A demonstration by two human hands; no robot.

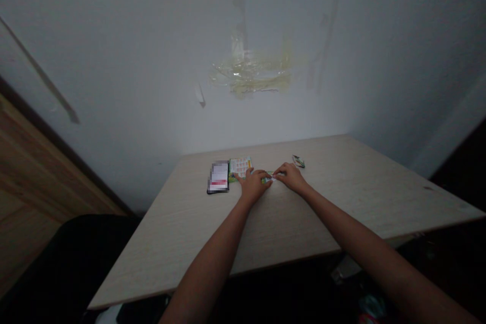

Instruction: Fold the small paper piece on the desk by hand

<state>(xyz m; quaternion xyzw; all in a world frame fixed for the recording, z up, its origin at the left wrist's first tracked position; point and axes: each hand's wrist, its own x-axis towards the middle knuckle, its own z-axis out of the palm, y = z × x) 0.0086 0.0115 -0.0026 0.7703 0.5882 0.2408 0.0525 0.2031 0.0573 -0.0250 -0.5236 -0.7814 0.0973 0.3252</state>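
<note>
My left hand (253, 184) rests low over the table, its outer fingers spread at the edge of a printed green-and-white sheet (240, 164). Its thumb and index finger close on a small green-and-white piece (266, 180), which looks like paper or a sticker. From the other side my right hand (291, 176) pinches the white edge of that piece between thumb and fingertips. The two hands' fingertips nearly meet there. Much of the piece is hidden by the fingers, and its exact kind is too small to make out.
A phone (218, 177) with a lit, blurred screen lies left of the sheet. A small crumpled colourful scrap (298, 161) sits beyond my right hand. The pale wooden table (182, 223) meets a wall (152, 86) with old tape (250, 78). A dark chair-like shape (83, 253) stands at left.
</note>
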